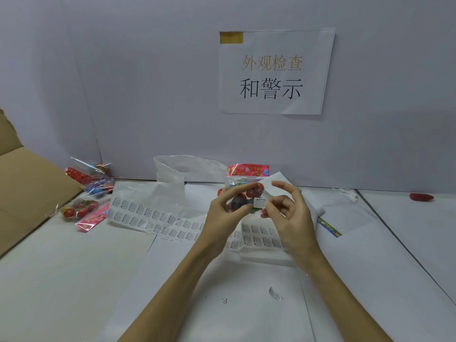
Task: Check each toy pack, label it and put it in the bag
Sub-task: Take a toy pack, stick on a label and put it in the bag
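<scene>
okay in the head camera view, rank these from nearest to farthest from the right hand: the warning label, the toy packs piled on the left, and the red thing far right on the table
1. Warning label: pinched at the right hand's fingertips, against the held toy pack.
2. Red thing: far right on the table.
3. Piled toy packs: far left, beside the cardboard box.

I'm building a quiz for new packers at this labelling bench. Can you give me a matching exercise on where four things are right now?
Things:
1. toy pack
2. warning label
3. label sheet
4. plastic bag

Places:
A. standing open against the back wall
B. flat on the table, left of the hands
C. held up by the left hand
D. pinched by the right hand at the pack

Pairs: 1-C, 2-D, 3-B, 4-A
</scene>
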